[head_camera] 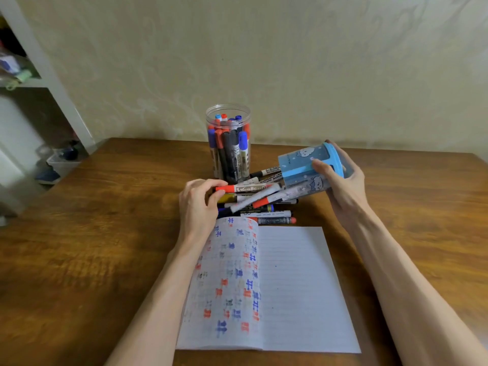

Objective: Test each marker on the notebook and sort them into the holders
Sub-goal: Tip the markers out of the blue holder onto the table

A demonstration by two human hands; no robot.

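The blue holder point(303, 165) was gripped by the right hand point(340, 186), thumb across its near side and fingers wrapped behind its darker rim, and it was held tipped on its side above the table, at about 1 o'clock from the notebook point(290, 286). Its lower end was pointed toward 8 o'clock, into the pile of markers point(264, 210); whether any marker was inside it could not be told. The red end of a whiteboard marker point(245, 188) appeared to be pinched between the thumb and curled fingers of the left hand point(196, 204), at the 9 o'clock edge of the pile. The pile was lain crosswise at 12 o'clock from the notebook, just beyond its top edge, with the clear jar point(228, 143) of upright markers stood behind it, farther toward 12 o'clock. The notebook was spread open on the wooden table point(92, 233), its left page covered in red and blue test marks, its right page blank. Several failures could be expected from here: the loose round markers could be set rolling toward 3 o'clock if the pile were nudged by the tipped holder; the jar could be knocked by a careless sweep of either hand; and fresh ink could be smeared by the left forearm, which was laid over the marked page.
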